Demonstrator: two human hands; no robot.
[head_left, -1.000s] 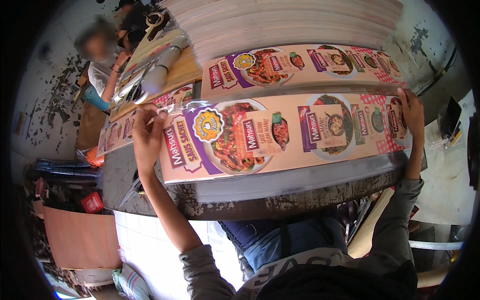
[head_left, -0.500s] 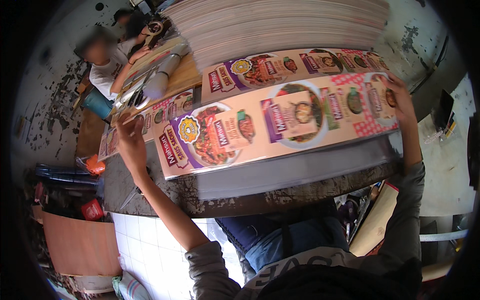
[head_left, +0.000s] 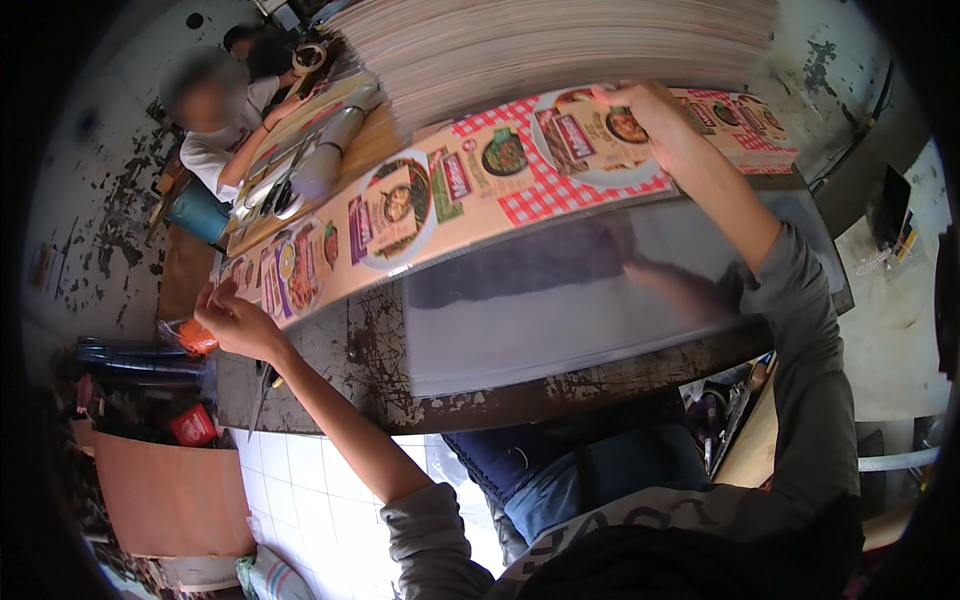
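A long printed cardboard strip (head_left: 480, 190) with food pictures and red checks slants across the table, its left end lower. My right hand (head_left: 650, 125) is closed on its far right end, thumb and fingers at the edge. By the strip's left end is my left hand (head_left: 238, 322), fingers loosely bent and apart; whether it touches the strip is hard to make out. Beneath that end lie similar printed strips (head_left: 238, 270), mostly covered. In front of me a clear plastic sheet (head_left: 540, 320) lies flat and reflects my right arm.
Behind the strip rises a tall stack of printed strips (head_left: 560, 50). A plastic-wrapped roll (head_left: 325, 155) lies at the back left, near two other people. Scissors (head_left: 262, 395) rest at the table's front left edge (head_left: 330, 400), beside an orange plastic bag (head_left: 195, 337).
The printed strip has moved left and away from the plastic sheet, uncovering more of it. My right hand went left with the strip; my left hand shifted left and nearer to me.
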